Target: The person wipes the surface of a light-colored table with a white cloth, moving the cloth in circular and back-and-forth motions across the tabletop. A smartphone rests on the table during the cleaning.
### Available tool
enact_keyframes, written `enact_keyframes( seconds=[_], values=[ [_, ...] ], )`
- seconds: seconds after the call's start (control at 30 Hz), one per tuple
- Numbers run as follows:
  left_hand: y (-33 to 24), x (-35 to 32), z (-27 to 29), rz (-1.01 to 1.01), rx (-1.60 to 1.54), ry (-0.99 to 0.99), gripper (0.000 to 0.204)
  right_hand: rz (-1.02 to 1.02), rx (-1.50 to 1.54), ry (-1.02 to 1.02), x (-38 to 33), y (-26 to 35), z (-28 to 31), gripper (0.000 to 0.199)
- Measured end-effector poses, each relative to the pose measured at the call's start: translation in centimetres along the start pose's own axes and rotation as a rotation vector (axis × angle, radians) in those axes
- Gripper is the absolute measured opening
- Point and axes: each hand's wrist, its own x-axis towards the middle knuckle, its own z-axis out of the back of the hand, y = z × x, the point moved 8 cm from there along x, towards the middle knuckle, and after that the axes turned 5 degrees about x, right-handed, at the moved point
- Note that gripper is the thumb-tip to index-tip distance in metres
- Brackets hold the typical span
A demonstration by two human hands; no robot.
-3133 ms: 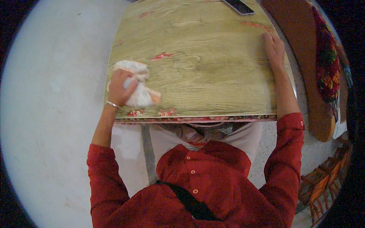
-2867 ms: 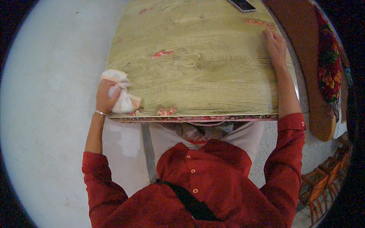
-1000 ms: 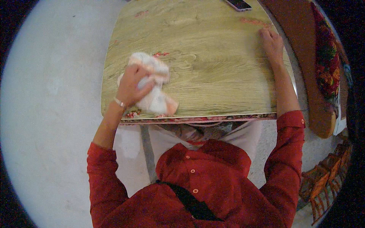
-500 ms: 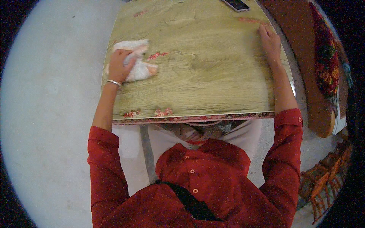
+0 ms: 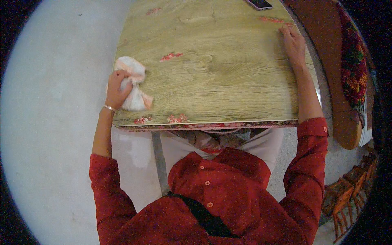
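A bunched white and peach cloth (image 5: 138,98) lies on the left edge of the wood-patterned table (image 5: 220,90). My left hand (image 5: 119,90) grips the cloth and presses it on the tabletop; a pale bracelet circles that wrist. Near the far right edge of the table, my right hand (image 5: 294,47) rests with its fingers curled. Whether anything lies under those fingers is hidden. Just beyond it is a red flower print on the table surface.
A phone (image 5: 260,4) lies at the table's far right. Right of the table are a brown piece of furniture with a flowered red cloth (image 5: 352,67) and a wooden slatted object (image 5: 349,194). Pale floor (image 5: 57,122) extends on the left.
My left hand has drawn the cloth toward me and to the left, up to the table's left edge. My right hand has stayed in nearly the same place.
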Motion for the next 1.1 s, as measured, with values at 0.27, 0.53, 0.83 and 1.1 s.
enact_keyframes(
  seconds=[0.27, 0.53, 0.83, 1.1],
  values=[
    [-9.9, 3.5, -2.5, -0.214, -0.017, 0.126, 0.045, -0.082, -0.065, 0.032, -0.7, -1.1, 0.1, 0.037],
    [-6.7, -2.2, 0.3, -0.148, 0.073, 0.22, 0.045, 0.058, -0.02, 0.002, -0.7, 0.7, 0.0, 0.038],
    [-5.0, 3.9, -2.7, -0.061, 0.046, 0.123, 0.044, -0.013, -0.133, 0.024, 0.4, -2.1, -0.7, 0.04],
    [-10.1, -2.3, 0.9, -0.204, -0.077, 0.328, 0.05, 0.009, -0.046, 0.015, -0.1, -0.1, -0.2, 0.04]
  ],
)
